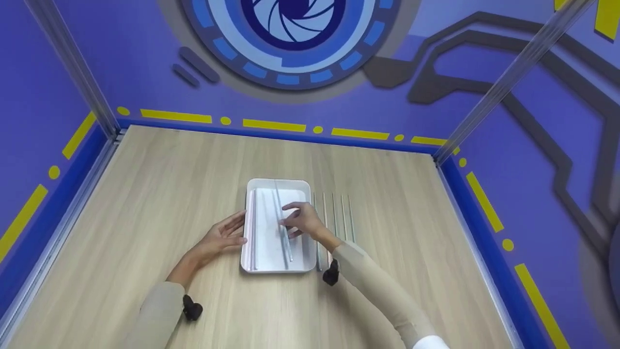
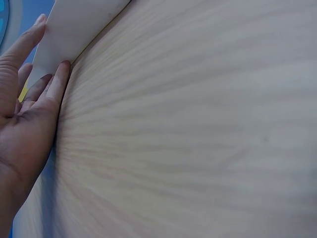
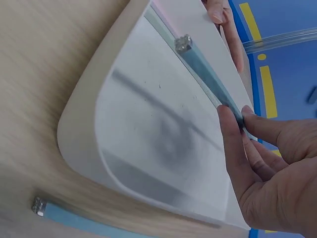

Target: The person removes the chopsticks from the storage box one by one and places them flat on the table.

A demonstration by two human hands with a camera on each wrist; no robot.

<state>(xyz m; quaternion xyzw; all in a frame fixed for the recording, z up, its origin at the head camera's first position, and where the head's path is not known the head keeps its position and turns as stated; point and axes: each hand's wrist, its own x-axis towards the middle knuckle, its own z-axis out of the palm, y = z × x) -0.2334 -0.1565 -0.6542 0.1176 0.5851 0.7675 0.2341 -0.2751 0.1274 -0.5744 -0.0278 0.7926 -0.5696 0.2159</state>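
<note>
"What sort of place are we looking at?"
"A booth (image 1: 145,87), it seems: blue-purple panels (image 1: 34,97) with machine-like graphics (image 1: 290,24) on three sides, metal corner posts (image 1: 75,65), and a wood-grain counter (image 1: 397,203) set between them."

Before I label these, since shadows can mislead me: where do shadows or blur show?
Right wrist: the light-blue stick casts a thin shadow across the white tray; head: a similar shadow lies beside that stick; left wrist: the wood-grain tabletop looks soft.
</note>
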